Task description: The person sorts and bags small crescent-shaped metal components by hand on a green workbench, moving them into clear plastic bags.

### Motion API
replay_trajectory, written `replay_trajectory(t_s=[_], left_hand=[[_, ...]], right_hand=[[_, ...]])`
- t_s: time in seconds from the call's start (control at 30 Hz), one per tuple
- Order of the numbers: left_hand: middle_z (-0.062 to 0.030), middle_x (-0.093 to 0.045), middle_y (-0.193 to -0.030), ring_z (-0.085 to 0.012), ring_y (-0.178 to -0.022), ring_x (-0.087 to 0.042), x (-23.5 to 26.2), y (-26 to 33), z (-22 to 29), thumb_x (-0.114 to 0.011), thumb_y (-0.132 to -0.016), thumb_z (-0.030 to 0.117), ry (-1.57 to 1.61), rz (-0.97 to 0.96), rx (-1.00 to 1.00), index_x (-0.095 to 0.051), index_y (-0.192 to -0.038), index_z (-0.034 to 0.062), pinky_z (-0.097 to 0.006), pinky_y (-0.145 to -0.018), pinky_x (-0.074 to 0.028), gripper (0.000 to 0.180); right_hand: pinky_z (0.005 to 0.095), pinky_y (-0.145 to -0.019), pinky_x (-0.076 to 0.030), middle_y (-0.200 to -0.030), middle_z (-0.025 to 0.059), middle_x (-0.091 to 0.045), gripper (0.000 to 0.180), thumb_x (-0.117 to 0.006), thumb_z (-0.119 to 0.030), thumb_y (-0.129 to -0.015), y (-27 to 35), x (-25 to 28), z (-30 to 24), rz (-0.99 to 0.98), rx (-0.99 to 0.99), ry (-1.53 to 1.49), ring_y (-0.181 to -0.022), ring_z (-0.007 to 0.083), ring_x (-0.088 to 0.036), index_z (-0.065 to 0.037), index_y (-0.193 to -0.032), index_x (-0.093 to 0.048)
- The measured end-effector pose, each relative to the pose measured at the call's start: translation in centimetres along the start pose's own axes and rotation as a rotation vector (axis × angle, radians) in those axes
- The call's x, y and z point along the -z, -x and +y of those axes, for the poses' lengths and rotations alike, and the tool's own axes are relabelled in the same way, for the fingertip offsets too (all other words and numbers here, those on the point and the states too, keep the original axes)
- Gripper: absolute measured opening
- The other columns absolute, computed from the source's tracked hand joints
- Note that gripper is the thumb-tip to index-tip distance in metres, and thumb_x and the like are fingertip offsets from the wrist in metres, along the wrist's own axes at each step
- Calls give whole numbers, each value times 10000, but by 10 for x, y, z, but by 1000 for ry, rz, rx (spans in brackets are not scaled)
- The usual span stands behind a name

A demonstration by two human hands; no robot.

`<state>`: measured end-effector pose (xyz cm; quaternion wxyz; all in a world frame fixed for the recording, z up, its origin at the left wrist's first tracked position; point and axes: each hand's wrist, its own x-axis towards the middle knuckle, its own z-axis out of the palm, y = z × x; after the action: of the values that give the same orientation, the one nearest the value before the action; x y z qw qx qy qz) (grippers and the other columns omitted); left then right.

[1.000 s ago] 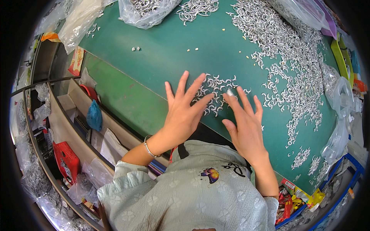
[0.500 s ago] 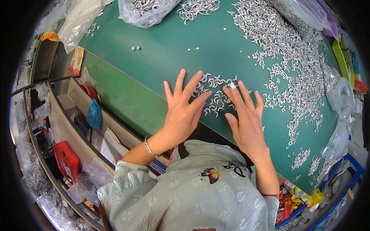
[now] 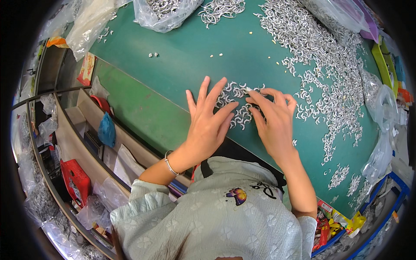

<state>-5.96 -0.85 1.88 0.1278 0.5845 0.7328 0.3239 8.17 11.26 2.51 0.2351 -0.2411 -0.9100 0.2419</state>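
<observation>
Several small silver crescent-shaped metal pieces [image 3: 238, 90] lie in a loose patch on the green tabletop, between my two hands. My left hand [image 3: 207, 118], a bangle on its wrist, is open with the fingers spread along the patch's left side; nothing is in it. From the right, my right hand [image 3: 274, 119] reaches over the patch with its fingers bent and the thumb a little apart from them. One of its fingertips carries a white wrap. No piece shows in its grasp, though the bent fingers cover part of the patch.
A wide heap of similar silver pieces [image 3: 323, 82] spreads over the table's right side. At the far edge are a clear bag of metal parts [image 3: 167, 17] and a pile of silver rings [image 3: 222, 11]. Shelves with a red basket [image 3: 74, 182] stand left; a blue-framed rack [image 3: 396, 184] is lower right.
My right hand's fingers, stretched out before, have bent inward and shifted left over the small patch. My left hand has hardly moved.
</observation>
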Motion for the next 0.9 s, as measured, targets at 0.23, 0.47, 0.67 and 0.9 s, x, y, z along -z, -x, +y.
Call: replay_trajectory(t_s=[0.23,0.47,0.67,0.9], left_hand=[[-173,-364,-1459,-465,-1391,-246,1,1,1,-661,-812,10,2,19,-7,-644,-1105,86,-751,-1018,-133,303],[-171,-513,-1333,-398,-1279,-452,7,-8,7,-651,-806,-23,278,76,-10,-635,-1143,52,-536,-1057,-323,346],[-130,-593,-1269,-159,-1093,-597,8,-38,18,-471,-1009,116,1387,-352,367,-526,-1292,-71,-325,-935,-509,344],[-133,-670,-1088,-163,-935,-662,3,-61,17,-522,-986,112,1412,-506,471,-588,-1215,-60,-285,-855,-538,294]], right_hand=[[364,-816,-341,-826,10,-647,373,-714,27,-721,-8,3,0,-16,-82,-135,-886,209,-569,-62,-1076,-646],[344,-865,-379,-830,18,-681,384,-737,33,-725,-11,15,-5,54,-326,-490,-848,186,-594,-61,-1087,-652],[309,-856,-402,-869,29,-690,321,-730,13,-760,-9,24,-10,123,-373,-644,-853,168,-605,-55,-1067,-664],[320,-802,-397,-884,33,-685,332,-713,14,-757,-4,55,-6,211,-173,-302,-868,198,-589,-50,-1077,-654]])
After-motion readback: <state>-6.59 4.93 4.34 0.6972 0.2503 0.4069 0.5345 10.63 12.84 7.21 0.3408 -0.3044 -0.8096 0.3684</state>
